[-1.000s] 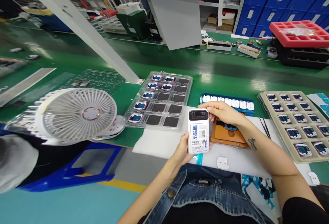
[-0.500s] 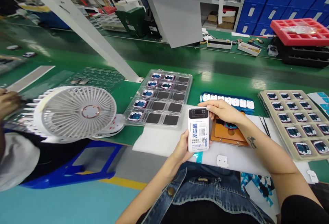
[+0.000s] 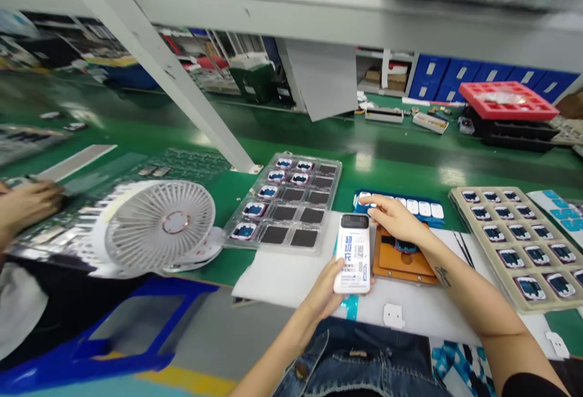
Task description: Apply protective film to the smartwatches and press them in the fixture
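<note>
white plastic power bank (image 3: 353, 257) stands tilted over the white sheet (image 3: 273, 275), its lower part pinched in the left hand's fingers (image 3: 336, 269); the right hand (image 3: 394, 218) hovers by its top corner, fingers loosely bent. the orange fixture (image 3: 401, 257) lies beneath the right hand, the clear tray (image 3: 285, 203) farther left on the green worktop (image 3: 355, 169).

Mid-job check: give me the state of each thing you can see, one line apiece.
White device: in the left hand's grip, printed face showing, display dark
Right hand: beside the device's top corner, contact unclear
Clear tray: part filled, seven slots occupied
Beige tray: visible slots filled
Orange fixture: loaded, partly hidden
Tweezers: lying down, unheld
Fan: on or off, can't tell
</note>
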Tool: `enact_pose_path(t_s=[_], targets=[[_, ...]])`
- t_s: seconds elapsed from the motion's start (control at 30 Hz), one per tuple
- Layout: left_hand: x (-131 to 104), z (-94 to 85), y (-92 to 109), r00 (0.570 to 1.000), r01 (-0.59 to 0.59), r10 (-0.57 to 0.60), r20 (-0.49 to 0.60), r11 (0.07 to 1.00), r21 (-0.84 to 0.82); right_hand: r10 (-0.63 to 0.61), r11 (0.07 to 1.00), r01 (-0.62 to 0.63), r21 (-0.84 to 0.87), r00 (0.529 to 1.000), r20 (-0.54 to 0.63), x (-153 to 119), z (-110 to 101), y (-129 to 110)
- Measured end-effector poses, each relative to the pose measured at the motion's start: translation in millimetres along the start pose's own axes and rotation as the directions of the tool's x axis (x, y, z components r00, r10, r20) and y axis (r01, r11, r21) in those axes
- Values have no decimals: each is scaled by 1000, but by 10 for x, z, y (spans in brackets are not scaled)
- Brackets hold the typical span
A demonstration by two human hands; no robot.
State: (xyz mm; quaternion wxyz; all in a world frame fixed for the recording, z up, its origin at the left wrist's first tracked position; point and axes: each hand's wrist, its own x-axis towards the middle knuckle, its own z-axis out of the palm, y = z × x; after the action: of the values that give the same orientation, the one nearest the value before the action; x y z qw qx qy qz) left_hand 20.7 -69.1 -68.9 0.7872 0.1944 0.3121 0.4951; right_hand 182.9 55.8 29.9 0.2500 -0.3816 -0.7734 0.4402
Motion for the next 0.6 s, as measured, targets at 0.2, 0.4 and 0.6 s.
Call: enact_pose_path(t_s=[0.2,0.4,0.6], targets=[[-25,42,86,987,-97,136,-90,934,345,-181,966,152,-210,976,-125,-135,-176,-368],[-9,23,313,910,-207,412,-41,539,816,-428,846,349,-404,896,-122,209,-311,-1136],[-18,-126,201,754,-301,653,67,254,919,-697,530,341,-777,696,-170,1296,-632,-2112]])
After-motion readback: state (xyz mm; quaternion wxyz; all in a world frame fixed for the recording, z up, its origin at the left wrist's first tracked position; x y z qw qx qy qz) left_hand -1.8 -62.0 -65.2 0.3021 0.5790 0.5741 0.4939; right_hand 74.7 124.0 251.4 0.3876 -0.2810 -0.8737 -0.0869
